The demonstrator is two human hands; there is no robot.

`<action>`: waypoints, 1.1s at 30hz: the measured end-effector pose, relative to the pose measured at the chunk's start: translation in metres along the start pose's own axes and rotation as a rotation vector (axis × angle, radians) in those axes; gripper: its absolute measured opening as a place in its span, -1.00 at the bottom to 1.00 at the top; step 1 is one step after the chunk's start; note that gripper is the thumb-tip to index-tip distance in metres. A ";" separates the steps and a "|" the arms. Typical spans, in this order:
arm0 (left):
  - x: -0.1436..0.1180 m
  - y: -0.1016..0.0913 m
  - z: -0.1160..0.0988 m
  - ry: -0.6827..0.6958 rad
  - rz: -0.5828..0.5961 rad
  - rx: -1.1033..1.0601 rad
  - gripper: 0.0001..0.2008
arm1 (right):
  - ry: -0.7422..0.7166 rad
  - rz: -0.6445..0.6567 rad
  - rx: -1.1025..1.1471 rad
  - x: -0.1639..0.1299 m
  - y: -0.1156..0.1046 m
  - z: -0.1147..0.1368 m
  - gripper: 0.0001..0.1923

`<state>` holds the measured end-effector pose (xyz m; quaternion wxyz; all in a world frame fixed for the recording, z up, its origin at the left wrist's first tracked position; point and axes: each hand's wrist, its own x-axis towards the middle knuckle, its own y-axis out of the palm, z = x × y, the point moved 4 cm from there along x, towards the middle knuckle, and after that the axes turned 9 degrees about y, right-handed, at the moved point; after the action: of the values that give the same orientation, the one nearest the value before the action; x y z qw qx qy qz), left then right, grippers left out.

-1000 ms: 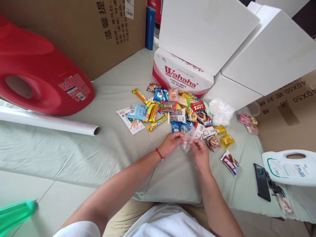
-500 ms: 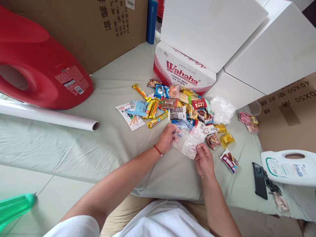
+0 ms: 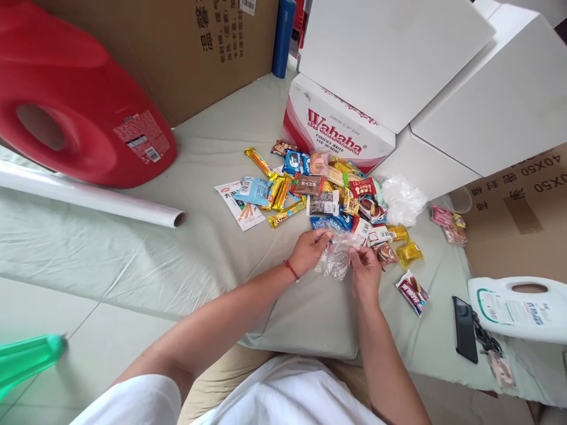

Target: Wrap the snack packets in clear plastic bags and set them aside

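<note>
Both hands, left hand (image 3: 310,251) and right hand (image 3: 365,268), pinch an empty clear plastic bag (image 3: 336,260); the snack pile (image 3: 328,192) lies unbagged just beyond.

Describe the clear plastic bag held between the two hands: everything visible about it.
The clear plastic bag is thin, see-through film, crinkled and bunched rather than spread flat. It looks empty, though its folds blur the view. The left hand pinches its left edge and the right hand its right edge, holding it just above the pale green sheet, at the near edge of the snack packet pile.
</note>
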<state>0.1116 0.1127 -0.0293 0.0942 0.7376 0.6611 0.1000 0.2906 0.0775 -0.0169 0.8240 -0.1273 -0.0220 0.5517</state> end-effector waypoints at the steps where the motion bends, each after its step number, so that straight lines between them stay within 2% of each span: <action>1: 0.001 -0.001 -0.001 -0.009 0.017 -0.006 -0.48 | 0.007 -0.011 0.026 0.003 -0.001 0.000 -0.57; 5: 0.007 -0.008 -0.002 -0.064 0.059 -0.029 -0.33 | 0.117 -0.023 0.099 0.008 -0.017 0.003 -0.57; 9: 0.012 -0.013 -0.001 -0.069 0.079 -0.048 -0.31 | 0.189 0.043 0.059 0.008 -0.035 0.006 -0.55; 13: 0.015 -0.017 0.000 -0.057 0.080 -0.073 -0.30 | 0.215 0.042 0.073 0.007 -0.044 0.006 -0.54; 19: 0.015 -0.016 -0.001 -0.050 0.112 -0.065 -0.33 | 0.270 0.036 0.070 0.017 -0.023 0.002 -0.42; 21: 0.014 -0.016 -0.001 -0.056 0.112 -0.060 -0.35 | 0.258 0.037 0.030 0.021 -0.012 0.000 -0.43; 24: 0.015 -0.016 0.000 -0.051 0.118 -0.062 -0.36 | 0.229 0.109 -0.001 0.024 -0.001 -0.001 -0.52; 30: 0.017 -0.018 0.001 -0.057 0.102 -0.070 -0.34 | 0.202 0.215 -0.001 0.022 -0.011 0.004 -0.57; 33: 0.016 -0.017 -0.001 -0.092 0.110 -0.085 -0.33 | 0.233 0.284 0.045 0.022 -0.017 0.005 -0.56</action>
<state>0.0968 0.1303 -0.0329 0.1500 0.7720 0.6097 0.0989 0.3136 0.0925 -0.0099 0.7375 -0.1738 0.1038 0.6443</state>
